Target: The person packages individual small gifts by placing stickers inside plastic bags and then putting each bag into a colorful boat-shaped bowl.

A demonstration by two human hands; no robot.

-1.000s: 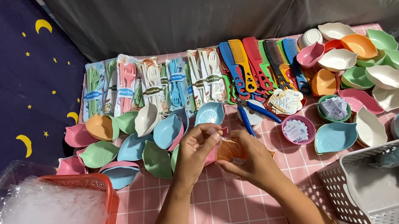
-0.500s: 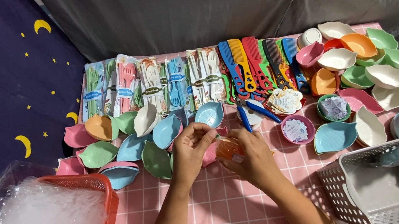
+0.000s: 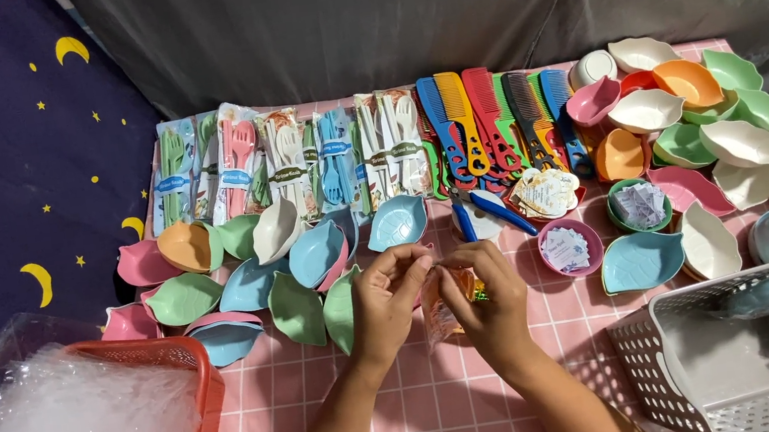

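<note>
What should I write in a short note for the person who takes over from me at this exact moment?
Left hand: pinches the top edge of the small clear packet with something orange inside.
Right hand: closed on the same packet from the other side.
The packet is held above the pink checked cloth, before the leaf-shaped dishes.
Done: cutlery packs, combs and dishes are laid out.
Left: cannot tell whether the packet is open or sealed. Red basket and white basket stand at either side.
</note>
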